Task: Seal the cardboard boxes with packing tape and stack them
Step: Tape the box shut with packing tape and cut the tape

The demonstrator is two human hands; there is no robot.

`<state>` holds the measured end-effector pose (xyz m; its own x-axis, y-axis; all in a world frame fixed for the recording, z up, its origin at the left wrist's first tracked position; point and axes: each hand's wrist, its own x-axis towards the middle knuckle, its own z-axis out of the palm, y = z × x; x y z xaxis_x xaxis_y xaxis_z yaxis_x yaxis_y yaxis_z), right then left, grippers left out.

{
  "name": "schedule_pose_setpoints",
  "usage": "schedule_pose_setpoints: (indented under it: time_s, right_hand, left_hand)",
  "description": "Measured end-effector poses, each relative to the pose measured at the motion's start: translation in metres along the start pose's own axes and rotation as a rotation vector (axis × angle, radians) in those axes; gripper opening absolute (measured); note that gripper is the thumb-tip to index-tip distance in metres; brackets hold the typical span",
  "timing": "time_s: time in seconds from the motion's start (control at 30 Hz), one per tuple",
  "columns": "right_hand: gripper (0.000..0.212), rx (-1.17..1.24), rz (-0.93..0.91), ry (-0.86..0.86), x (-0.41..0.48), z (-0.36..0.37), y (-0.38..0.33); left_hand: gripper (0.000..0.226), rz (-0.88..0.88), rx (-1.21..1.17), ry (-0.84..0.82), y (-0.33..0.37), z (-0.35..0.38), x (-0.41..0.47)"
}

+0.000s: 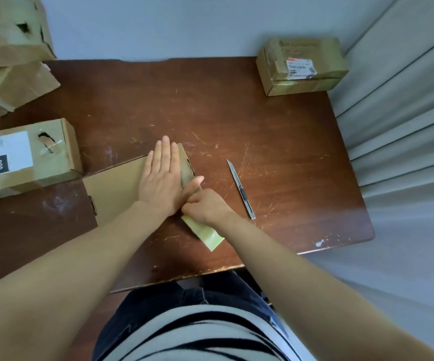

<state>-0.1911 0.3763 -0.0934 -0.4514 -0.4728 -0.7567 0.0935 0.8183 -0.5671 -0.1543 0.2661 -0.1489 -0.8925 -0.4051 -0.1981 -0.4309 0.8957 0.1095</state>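
cardboard box lay flat near the middle of the table, its sealing barely begun by my guess: one tape strip ran off its near right end, uncut. the left hand pressed flat on it, fingers straight. the right hand pinched the tape, fingers curled. a knife lay just right. a taped box sat far right, a labelled box left, neither one stacked.

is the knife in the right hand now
No, the knife lies on the table apart from the right hand, which pinches the tape.
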Motion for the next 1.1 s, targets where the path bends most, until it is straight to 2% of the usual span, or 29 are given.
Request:
schedule_pose_setpoints:
  time_s: [0.13, 0.27, 0.33, 0.43, 0.47, 0.53, 0.6, 0.67, 0.73, 0.83, 0.9, 0.97, 1.0, 1.03, 1.1]
  right_hand:
    - [0.027, 0.061, -0.023, -0.028, -0.007, -0.003, -0.002]
    - [0.042, 0.180, -0.086, 0.017, -0.019, -0.002, 0.010]
    - [0.047, 0.261, -0.120, 0.064, -0.023, -0.003, 0.019]
    - [0.046, 0.317, -0.077, 0.076, -0.022, -0.007, 0.023]
    - [0.045, 0.313, -0.068, 0.075, -0.021, -0.008, 0.024]
    - [0.042, 0.290, -0.070, 0.082, -0.019, -0.011, 0.025]
    - [0.041, 0.272, -0.066, 0.091, -0.016, -0.011, 0.028]
    - [0.040, 0.259, -0.070, 0.095, -0.012, -0.012, 0.029]
    - [0.038, 0.247, -0.085, 0.099, -0.008, -0.014, 0.028]
    - [0.039, 0.244, -0.122, 0.099, -0.008, -0.013, 0.024]
    - [0.038, 0.220, -0.141, 0.049, -0.010, -0.014, 0.021]
    - [0.026, 0.249, -0.183, 0.002, -0.011, -0.018, 0.022]
    - [0.019, 0.279, -0.205, 0.050, -0.011, -0.022, 0.024]
    - [0.017, 0.274, -0.225, 0.175, -0.009, -0.028, 0.029]
    - [0.028, 0.049, -0.216, 0.488, 0.001, -0.043, 0.045]
  left_hand:
    - [0.097, 0.099, -0.003, -0.042, -0.012, -0.004, 0.011]
    - [0.076, 0.163, 0.050, -0.059, -0.016, 0.001, 0.015]
    - [0.071, 0.251, 0.046, 0.059, -0.017, 0.004, 0.013]
    - [0.057, 0.454, -0.107, 0.200, -0.018, 0.001, 0.004]
    - [0.053, 0.433, -0.171, 0.253, -0.018, 0.000, -0.004]
    - [0.051, 0.197, -0.338, 0.312, -0.019, -0.014, -0.021]
    - [0.063, -0.048, -0.472, 0.226, -0.023, -0.033, -0.043]
    - [0.077, -0.188, -0.514, 0.042, -0.025, -0.046, -0.064]
    - [0.081, -0.386, -0.675, -0.231, -0.019, -0.052, -0.076]
    - [0.072, -0.711, -1.225, -0.551, -0.001, -0.050, -0.079]
    - [0.054, -0.850, -1.491, -0.574, 0.011, -0.044, -0.072]
    - [0.036, -0.963, -1.626, -0.521, 0.020, -0.037, -0.065]
    - [0.032, -1.013, -1.683, -0.488, 0.023, -0.034, -0.062]
    - [0.028, -1.053, -1.748, -0.459, 0.024, -0.032, -0.060]
    - [0.019, -1.111, -1.827, -0.422, 0.024, -0.032, -0.058]
